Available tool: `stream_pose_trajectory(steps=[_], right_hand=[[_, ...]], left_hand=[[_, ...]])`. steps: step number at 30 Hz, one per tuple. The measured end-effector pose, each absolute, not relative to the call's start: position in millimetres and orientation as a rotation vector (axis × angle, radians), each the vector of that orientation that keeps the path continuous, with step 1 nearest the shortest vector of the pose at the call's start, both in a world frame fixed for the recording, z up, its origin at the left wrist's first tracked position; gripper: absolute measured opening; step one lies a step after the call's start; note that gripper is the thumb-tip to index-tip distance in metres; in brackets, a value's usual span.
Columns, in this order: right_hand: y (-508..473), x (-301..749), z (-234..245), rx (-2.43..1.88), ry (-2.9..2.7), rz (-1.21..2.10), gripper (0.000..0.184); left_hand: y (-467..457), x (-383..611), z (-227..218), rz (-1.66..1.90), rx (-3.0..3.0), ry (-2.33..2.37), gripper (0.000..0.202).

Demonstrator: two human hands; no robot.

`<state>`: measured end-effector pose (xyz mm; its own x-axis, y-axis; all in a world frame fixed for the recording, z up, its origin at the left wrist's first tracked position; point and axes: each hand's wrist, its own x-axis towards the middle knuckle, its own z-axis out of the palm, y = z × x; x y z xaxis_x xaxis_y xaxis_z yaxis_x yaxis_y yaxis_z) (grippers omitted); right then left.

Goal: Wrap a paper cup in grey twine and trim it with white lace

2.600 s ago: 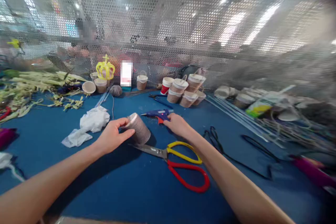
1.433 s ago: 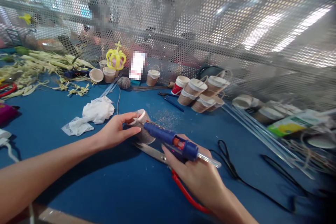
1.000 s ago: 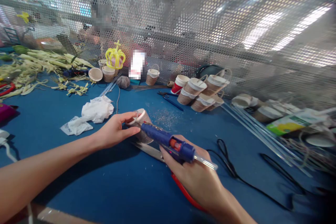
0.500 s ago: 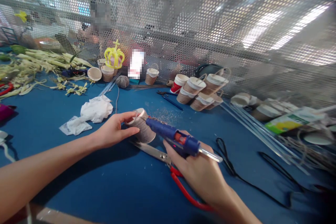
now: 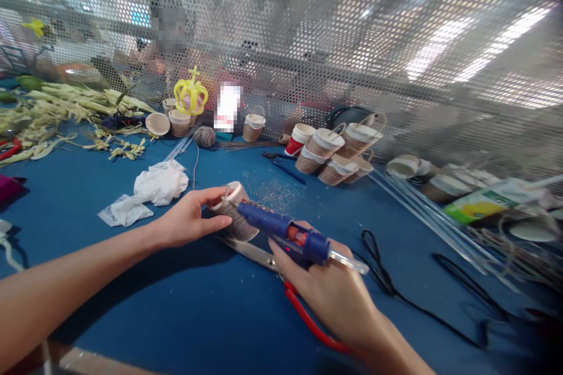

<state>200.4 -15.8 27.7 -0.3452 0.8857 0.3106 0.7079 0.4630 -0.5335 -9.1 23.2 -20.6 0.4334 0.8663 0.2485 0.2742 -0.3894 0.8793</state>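
Note:
My left hand (image 5: 189,220) grips a small cup (image 5: 241,224) wrapped in grey yarn, thumb and fingers at its rim. The cup leans on its side toward the left. In my right hand (image 5: 328,281) is a blue hot glue gun (image 5: 281,228), a clear glue stick poking out of its back end. Its nozzle is at the cup's upper side near the rim; whether it touches I cannot tell. Beneath the cup and the right hand lie scissors with red handles (image 5: 308,322), partly hidden. Grey yarn runs from a ball (image 5: 204,136) toward the cup.
Crumpled white material (image 5: 160,183) lies left of the cup. Several wrapped cups (image 5: 334,170) stand at the back right, with blue-handled pliers (image 5: 288,171) in front. Clear glue sticks (image 5: 431,222) and a black cord (image 5: 422,307) lie to the right. A perforated metal screen (image 5: 281,29) rises behind.
The glue gun and my right hand have shifted slightly left, bringing the nozzle along the cup near its rim. My left hand keeps its hold on the cup.

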Motion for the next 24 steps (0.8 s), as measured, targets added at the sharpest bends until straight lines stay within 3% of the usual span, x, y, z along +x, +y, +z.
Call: stream_pose_trajectory(steps=[24], right_hand=[[-17.1,202.6,27.4,-1.326,-2.12,0.409,0.011]], left_hand=[[23.3,-8.8,-19.7,0.898,1.844,0.933,0.037]])
